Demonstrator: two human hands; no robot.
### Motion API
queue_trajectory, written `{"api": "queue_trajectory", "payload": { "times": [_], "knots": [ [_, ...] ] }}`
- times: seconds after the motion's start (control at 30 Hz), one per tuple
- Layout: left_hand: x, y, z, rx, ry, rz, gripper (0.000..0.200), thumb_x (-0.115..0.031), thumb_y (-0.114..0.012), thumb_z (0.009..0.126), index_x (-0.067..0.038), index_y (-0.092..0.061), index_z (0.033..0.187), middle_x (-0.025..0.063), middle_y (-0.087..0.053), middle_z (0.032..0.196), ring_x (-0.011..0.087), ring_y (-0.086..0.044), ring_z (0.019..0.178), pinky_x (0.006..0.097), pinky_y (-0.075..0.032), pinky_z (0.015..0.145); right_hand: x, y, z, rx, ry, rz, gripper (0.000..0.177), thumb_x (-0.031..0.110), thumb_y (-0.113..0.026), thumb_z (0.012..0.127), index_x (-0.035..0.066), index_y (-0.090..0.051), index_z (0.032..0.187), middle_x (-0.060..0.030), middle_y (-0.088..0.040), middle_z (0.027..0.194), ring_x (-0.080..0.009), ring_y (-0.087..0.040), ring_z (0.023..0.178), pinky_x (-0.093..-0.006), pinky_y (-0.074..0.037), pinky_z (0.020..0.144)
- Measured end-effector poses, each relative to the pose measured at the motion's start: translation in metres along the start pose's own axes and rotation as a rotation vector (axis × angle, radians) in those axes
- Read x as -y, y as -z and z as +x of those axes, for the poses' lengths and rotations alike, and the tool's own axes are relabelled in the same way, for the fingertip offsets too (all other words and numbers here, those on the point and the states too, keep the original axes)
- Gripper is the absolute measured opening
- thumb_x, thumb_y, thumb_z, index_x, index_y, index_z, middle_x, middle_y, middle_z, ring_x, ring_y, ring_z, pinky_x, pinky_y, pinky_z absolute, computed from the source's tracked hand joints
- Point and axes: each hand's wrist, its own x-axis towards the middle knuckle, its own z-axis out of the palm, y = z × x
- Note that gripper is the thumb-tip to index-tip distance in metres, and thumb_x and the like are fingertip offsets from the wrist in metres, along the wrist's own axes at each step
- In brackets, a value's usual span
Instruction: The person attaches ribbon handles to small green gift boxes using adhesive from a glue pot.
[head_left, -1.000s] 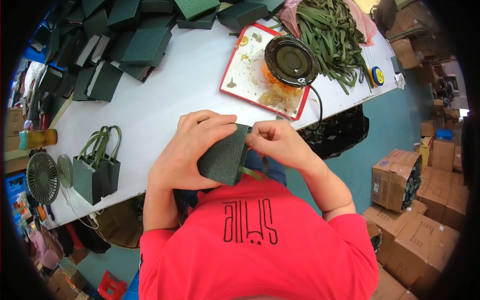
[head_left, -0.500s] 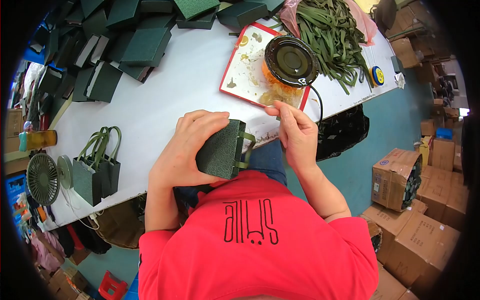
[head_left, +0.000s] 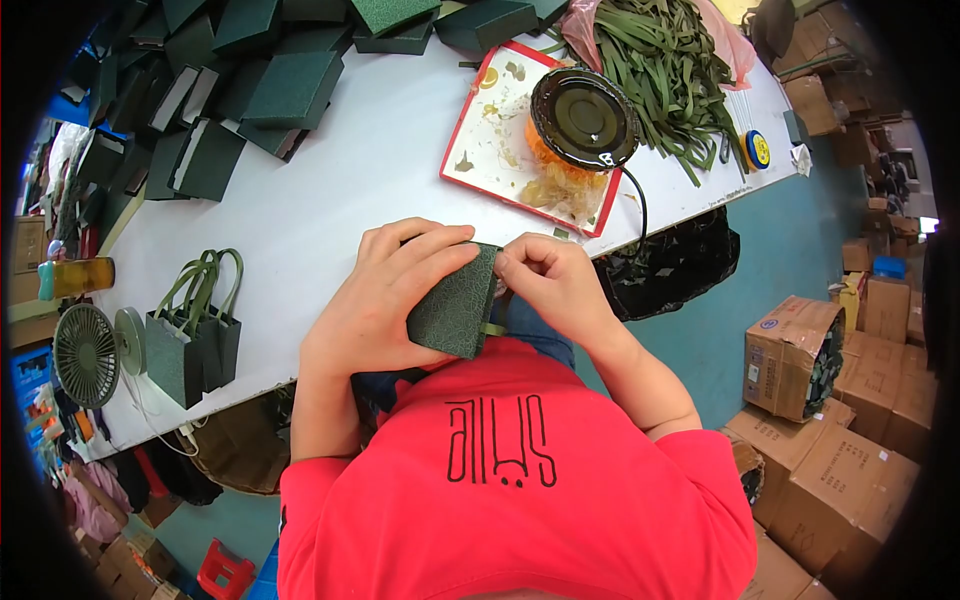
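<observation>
My left hand point(head_left: 385, 290) is wrapped round a small dark green paper gift bag point(head_left: 452, 305) with a crackled surface, held at the table's front edge above my lap. Its open side faces right. A green ribbon handle point(head_left: 494, 329) shows at the lower part of that side; the rest is behind my fingers. My right hand point(head_left: 555, 285) is closed in a pinch at the bag's upper right edge, where the ribbon's other end lies. The fingertips partly hide what they grip.
A red-rimmed tray point(head_left: 463, 150) bears a round black-topped pot point(head_left: 585, 118) with amber drips and a cord. Behind lie loose green ribbons point(head_left: 660, 80). Green boxes point(head_left: 290, 90) crowd the back left. Handled bags point(head_left: 190, 350) and a fan point(head_left: 86, 357) stand left; cartons point(head_left: 790, 360) stack right.
My right hand has come left and down from the tray's front edge to the bag's open edge. The bag has shifted slightly right and turned a little in my left hand.
</observation>
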Motion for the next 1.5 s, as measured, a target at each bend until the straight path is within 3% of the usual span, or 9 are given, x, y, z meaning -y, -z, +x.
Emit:
{"api": "queue_trajectory", "payload": {
  "times": [0.23,0.33,0.63,0.73,0.87,1.0,1.27,1.43,1.5],
  "knots": [
    [0.004,0.002,-0.003,-0.044,0.035,-0.028,0.089,-0.023,-0.09,0.052,-0.008,-0.055,0.133,0.0096,-0.054,0.142,0.033,-0.048,0.128,0.0455,-0.036,0.106,0.005,0.01,-0.007,-0.241,0.048,0.012,0.013,0.008,-0.064,0.095,-0.002,-0.071,0.094,-0.0028,-0.065,0.081,-0.0044,-0.053,0.065,-0.0225,-0.043,0.057],
    [0.003,0.002,-0.003,-0.038,0.034,-0.017,0.09,-0.023,-0.09,0.051,-0.008,-0.055,0.133,0.0098,-0.054,0.142,0.0332,-0.048,0.127,0.0455,-0.036,0.106,-0.003,0.006,-0.006,-0.242,0.242,-0.032,0.012,0.008,-0.067,0.093,-0.003,-0.07,0.092,-0.0022,-0.064,0.079,-0.0037,-0.051,0.062,-0.0229,-0.041,0.055],
    [0.0,0.002,-0.001,-0.023,0.01,0.051,0.089,-0.023,-0.089,0.051,-0.009,-0.056,0.133,0.0088,-0.053,0.142,0.0329,-0.048,0.127,0.0457,-0.037,0.104,0.014,0.0,-0.009,-0.08,0.09,-0.152,0.012,0.011,-0.07,0.091,-0.001,-0.068,0.089,-0.0007,-0.064,0.077,-0.003,-0.048,0.058,-0.0239,-0.039,0.052],
    [0.0,0.002,-0.002,-0.031,0.027,0.047,0.088,-0.023,-0.089,0.052,-0.01,-0.056,0.133,0.0088,-0.053,0.141,0.0327,-0.048,0.127,0.046,-0.035,0.104,0.006,0.0,-0.005,-0.222,0.006,0.194,0.011,0.012,-0.066,0.095,0.001,-0.066,0.094,0.0002,-0.064,0.081,-0.004,-0.049,0.059,-0.0214,-0.04,0.054],
    [0.0,0.006,-0.005,-0.074,0.122,0.09,0.087,-0.022,-0.089,0.054,-0.011,-0.056,0.134,0.0097,-0.053,0.14,0.0335,-0.047,0.127,0.0468,-0.033,0.106,0.003,0.015,-0.003,-0.411,0.282,0.565,0.008,0.008,-0.055,0.102,0.002,-0.054,0.097,-0.0096,-0.068,0.1,-0.0038,-0.049,0.058,-0.0195,-0.039,0.051],
    [0.008,0.009,-0.015,-0.127,0.303,0.307,0.09,-0.017,-0.088,0.054,-0.009,-0.054,0.136,0.0141,-0.052,0.139,0.0373,-0.047,0.127,0.0476,-0.035,0.108,-0.002,0.046,-0.01,-0.533,0.387,0.481,0.012,0.007,-0.058,0.101,0.002,-0.051,0.093,-0.0164,-0.068,0.103,-0.0041,-0.047,0.052,-0.0196,-0.037,0.047],
    [0.028,0.026,-0.045,-0.178,0.676,0.281,0.061,-0.027,-0.075,0.081,-0.012,-0.057,0.137,0.0178,-0.052,0.126,0.0354,-0.05,0.114,0.0429,-0.04,0.098,-0.04,0.136,0.01,-0.926,0.259,0.025,0.024,0.014,-0.074,0.092,0.001,-0.055,0.098,-0.0076,-0.069,0.084,-0.0046,-0.05,0.056,-0.0201,-0.04,0.051],
    [0.035,0.027,-0.046,-0.286,0.9,0.085,0.038,-0.022,-0.059,0.099,-0.005,-0.057,0.133,0.0075,-0.056,0.077,0.0192,-0.049,0.069,0.0318,-0.044,0.067,-0.056,0.169,0.031,-0.917,0.144,-0.195,0.022,0.02,-0.07,0.095,-0.001,-0.066,0.098,-0.0031,-0.066,0.071,-0.0068,-0.058,0.063,-0.0233,-0.044,0.06],
    [0.062,0.019,-0.065,-0.339,0.899,0.037,0.037,-0.02,-0.061,0.098,-0.006,-0.058,0.132,0.0072,-0.059,0.087,0.0185,-0.051,0.076,0.0312,-0.044,0.07,-0.066,0.177,0.046,-0.941,0.17,-0.257,0.024,0.022,-0.068,0.095,-0.002,-0.069,0.098,-0.0037,-0.066,0.07,-0.0101,-0.058,0.063,-0.0266,-0.045,0.06]
  ]
}}
